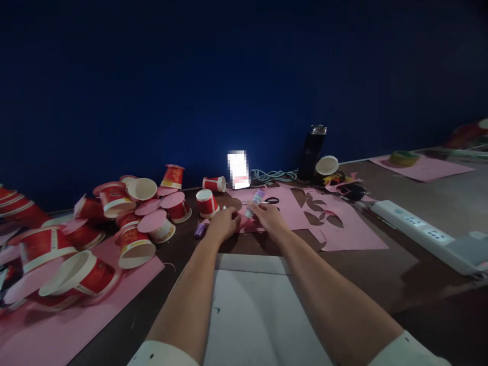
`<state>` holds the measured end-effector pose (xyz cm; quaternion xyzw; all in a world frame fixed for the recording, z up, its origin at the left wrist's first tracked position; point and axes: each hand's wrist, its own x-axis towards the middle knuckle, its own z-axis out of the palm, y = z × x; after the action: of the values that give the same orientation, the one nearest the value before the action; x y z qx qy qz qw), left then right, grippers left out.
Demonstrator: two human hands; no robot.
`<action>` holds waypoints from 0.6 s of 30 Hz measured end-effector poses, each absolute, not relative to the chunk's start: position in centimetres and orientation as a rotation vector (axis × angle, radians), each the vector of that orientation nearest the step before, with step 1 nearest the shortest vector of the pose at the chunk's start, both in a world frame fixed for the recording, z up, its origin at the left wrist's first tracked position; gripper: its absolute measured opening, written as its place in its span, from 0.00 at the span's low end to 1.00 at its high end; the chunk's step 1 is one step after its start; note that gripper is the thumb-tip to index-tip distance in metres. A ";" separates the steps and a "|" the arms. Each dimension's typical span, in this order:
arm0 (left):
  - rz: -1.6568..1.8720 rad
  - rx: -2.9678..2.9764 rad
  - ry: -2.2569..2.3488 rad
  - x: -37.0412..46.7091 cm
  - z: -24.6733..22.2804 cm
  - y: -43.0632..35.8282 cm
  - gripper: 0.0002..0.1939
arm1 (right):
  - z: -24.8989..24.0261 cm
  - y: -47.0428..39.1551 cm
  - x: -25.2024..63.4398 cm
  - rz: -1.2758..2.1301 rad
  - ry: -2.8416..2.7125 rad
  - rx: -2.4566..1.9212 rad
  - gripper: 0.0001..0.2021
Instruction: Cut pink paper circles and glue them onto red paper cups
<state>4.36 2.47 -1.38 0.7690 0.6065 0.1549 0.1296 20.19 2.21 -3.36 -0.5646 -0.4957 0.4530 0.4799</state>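
Note:
My right hand (269,218) holds a glue stick (254,204) with a purple and white body, tilted, near the middle. Just left of it, my left hand (224,224) is closed with its fingers curled in; what they grip, if anything, is hidden. A small purple cap (200,230) lies on the table by my left wrist. Beyond that hand stands a red paper cup (207,204), and another cup (214,184) rests on its side. Black-handled scissors (272,201) lie on pink paper (292,208) behind my right hand.
Many red cups (114,198), several with pink paper discs, crowd the left. Cut pink sheets (353,234) lie right of centre. A power strip (423,231), a dark thermos (312,152), coiled cable (274,176) and a lit screen (238,170) also stand around. A white board (259,310) lies in front.

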 end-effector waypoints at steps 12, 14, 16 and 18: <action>0.813 1.869 1.763 4.0 -1.4 2.9 0.09 | -2.2 1.4 19.8 1.189 -1.129 -1.368 0.19; 0.944 1.779 1.796 3.8 -1.3 3.0 0.09 | -1.7 1.1 19.8 1.205 -1.157 -1.325 0.18; 1.070 1.611 1.830 3.7 -1.2 3.1 0.09 | -1.3 0.6 19.8 1.216 -1.304 -1.246 0.18; 1.188 1.377 1.791 3.6 -1.3 3.2 0.09 | -1.0 0.1 19.7 1.170 -1.525 -1.142 0.16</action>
<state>3.56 3.25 -1.27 0.5162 0.6715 0.4454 0.2903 19.67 0.15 -1.03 -0.4594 -0.6134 0.4707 0.4373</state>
